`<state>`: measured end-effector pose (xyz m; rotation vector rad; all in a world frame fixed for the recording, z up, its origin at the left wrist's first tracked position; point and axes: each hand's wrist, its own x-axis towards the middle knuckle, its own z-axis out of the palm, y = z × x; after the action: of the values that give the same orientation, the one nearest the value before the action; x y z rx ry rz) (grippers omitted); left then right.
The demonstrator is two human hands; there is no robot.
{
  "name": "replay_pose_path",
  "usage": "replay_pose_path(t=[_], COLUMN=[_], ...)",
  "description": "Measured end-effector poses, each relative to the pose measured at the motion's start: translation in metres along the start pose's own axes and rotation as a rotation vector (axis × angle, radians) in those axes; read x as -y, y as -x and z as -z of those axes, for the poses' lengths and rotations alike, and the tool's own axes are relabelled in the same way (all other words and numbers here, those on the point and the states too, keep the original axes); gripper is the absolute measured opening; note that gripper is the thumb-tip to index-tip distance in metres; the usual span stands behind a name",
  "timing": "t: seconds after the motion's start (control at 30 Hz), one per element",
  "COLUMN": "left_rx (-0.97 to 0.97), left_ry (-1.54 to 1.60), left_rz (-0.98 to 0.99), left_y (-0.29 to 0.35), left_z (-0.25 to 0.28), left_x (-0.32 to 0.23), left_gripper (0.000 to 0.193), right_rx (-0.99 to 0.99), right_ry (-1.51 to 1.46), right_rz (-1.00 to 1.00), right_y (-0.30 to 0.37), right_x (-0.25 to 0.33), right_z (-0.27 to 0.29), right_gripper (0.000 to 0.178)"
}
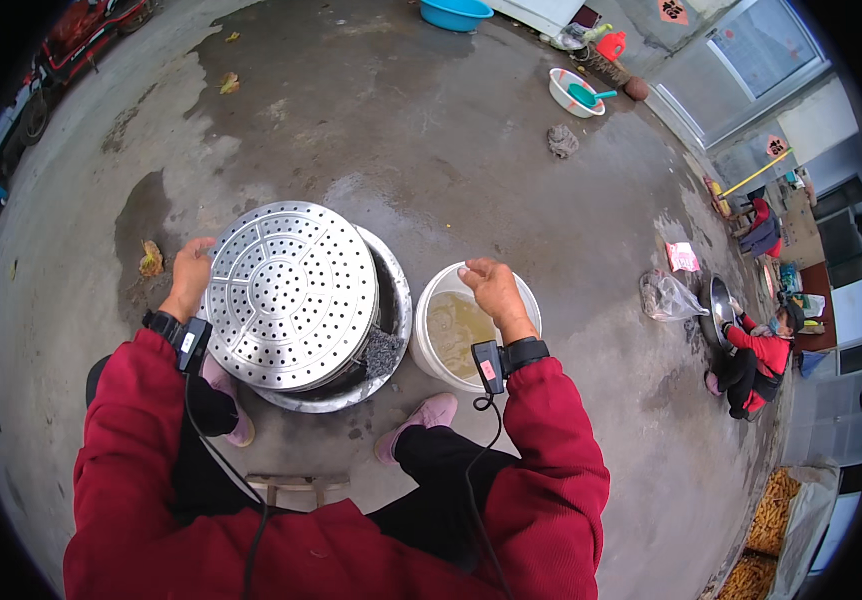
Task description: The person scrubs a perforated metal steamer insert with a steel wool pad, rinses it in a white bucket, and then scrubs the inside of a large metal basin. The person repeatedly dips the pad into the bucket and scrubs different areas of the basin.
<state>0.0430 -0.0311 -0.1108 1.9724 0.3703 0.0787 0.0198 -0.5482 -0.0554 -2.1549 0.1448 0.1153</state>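
Note:
My left hand grips the left edge of a round metal steamer tray, its surface pierced with many small holes. The tray is tilted over a large metal basin, hiding most of its inside. A dark grey scrubbing cloth lies against the basin's right side. To the right, a white bucket holds cloudy yellowish water. Over this bucket is my right hand, its fingers curled together near the far rim. Whether they touch the rim or hold something small is hidden.
A low wooden stool is beneath me. Rightward, a person in red crouches by a metal bowl, near a clear plastic bag. Farther off are a white basin with a teal ladle and a blue tub.

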Motion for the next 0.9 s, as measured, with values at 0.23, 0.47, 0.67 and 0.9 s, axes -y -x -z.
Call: replay_pose_path(t=[0.23, 0.47, 0.67, 0.9], left_rx=[-0.023, -0.005, 0.008, 0.206], left_ry=[-0.581, -0.433, -0.248, 0.004], left_rz=[0.451, 0.563, 0.588, 0.59], left_y=[-0.036, -0.023, -0.002, 0.018], left_z=[0.052, 0.034, 0.007, 0.017], left_x=[0.132, 0.182, 0.222, 0.188], left_gripper=[0.062, 0.063, 0.059, 0.052], right_rx=[0.153, -0.108, 0.027, -0.006], right_ry=[0.219, 0.464, 0.673, 0.738], right_rz=[0.039, -0.143, -0.266, -0.014], right_y=[0.019, 0.056, 0.098, 0.096], right_x=[0.057, 0.009, -0.035, -0.08], right_z=[-0.067, -0.188, -0.233, -0.245], right_gripper=[0.042, 0.058, 0.079, 0.032])
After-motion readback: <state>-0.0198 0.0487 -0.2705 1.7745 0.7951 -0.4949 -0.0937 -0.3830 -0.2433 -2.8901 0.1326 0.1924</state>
